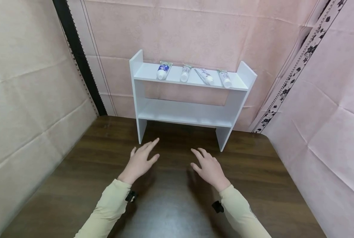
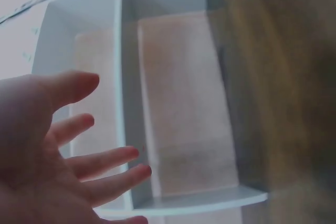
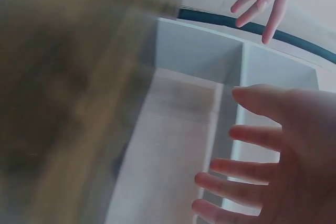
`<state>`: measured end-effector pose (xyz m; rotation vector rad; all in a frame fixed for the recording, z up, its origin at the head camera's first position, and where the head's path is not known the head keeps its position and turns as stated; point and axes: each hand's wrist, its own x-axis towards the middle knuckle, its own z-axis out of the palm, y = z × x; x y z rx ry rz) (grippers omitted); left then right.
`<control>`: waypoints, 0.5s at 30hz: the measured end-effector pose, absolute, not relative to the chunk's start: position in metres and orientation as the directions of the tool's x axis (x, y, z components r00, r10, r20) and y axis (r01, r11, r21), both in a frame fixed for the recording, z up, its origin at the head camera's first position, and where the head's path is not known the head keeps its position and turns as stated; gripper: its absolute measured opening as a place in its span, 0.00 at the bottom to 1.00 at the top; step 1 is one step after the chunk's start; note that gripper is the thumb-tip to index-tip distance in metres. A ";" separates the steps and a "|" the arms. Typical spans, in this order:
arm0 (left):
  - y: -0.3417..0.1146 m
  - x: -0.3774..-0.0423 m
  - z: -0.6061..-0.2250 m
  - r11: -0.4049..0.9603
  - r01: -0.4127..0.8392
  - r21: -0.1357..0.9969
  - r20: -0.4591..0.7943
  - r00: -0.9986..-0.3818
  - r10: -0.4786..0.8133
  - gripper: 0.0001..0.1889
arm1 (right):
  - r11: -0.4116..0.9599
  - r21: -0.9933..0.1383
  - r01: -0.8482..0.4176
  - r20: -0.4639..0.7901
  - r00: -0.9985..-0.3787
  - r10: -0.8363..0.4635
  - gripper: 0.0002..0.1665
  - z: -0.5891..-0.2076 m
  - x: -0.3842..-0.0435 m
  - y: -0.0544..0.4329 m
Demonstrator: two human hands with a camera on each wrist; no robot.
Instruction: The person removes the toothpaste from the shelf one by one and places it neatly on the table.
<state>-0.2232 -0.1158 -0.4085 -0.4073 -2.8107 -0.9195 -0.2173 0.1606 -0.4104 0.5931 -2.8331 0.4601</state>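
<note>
A white two-tier shelf (image 1: 184, 112) stands on the brown table. Along its top board lie several squeeze tubes with white caps: a blue-and-white tube (image 1: 163, 70) at the left, a white tube (image 1: 185, 73) beside it, a slanted white tube (image 1: 205, 76), and another white tube (image 1: 224, 78) at the right. My left hand (image 1: 138, 164) hovers in front of the shelf's left side, fingers spread and holding nothing. Facing it, my right hand (image 1: 209, 168) is before the right side, its fingers loosely extended and nothing in them. Both wrist views show the spread fingers before the shelf.
The shelf's lower board (image 1: 184, 113) bears no objects. Pale patterned cloth (image 1: 194, 33) hangs behind the shelf and along both sides. The wooden table (image 1: 171, 205) stretches under both forearms, and a small black device (image 1: 131, 196) is worn on the left wrist.
</note>
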 end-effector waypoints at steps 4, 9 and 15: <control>-0.129 -0.235 -0.387 0.728 0.291 0.620 0.268 -0.951 0.151 0.36 | 0.871 -0.232 -0.433 0.260 -0.890 -0.374 0.33 -0.388 -0.229 0.153; -0.145 -0.250 -0.360 0.687 0.248 0.683 0.266 -0.961 0.082 0.41 | 0.859 -0.209 -0.467 0.291 -0.869 -0.401 0.33 -0.358 -0.241 0.144; -0.160 -0.267 -0.333 0.656 0.270 0.705 0.343 -0.939 0.018 0.45 | 0.833 -0.149 -0.532 0.344 -0.818 -0.461 0.32 -0.324 -0.253 0.124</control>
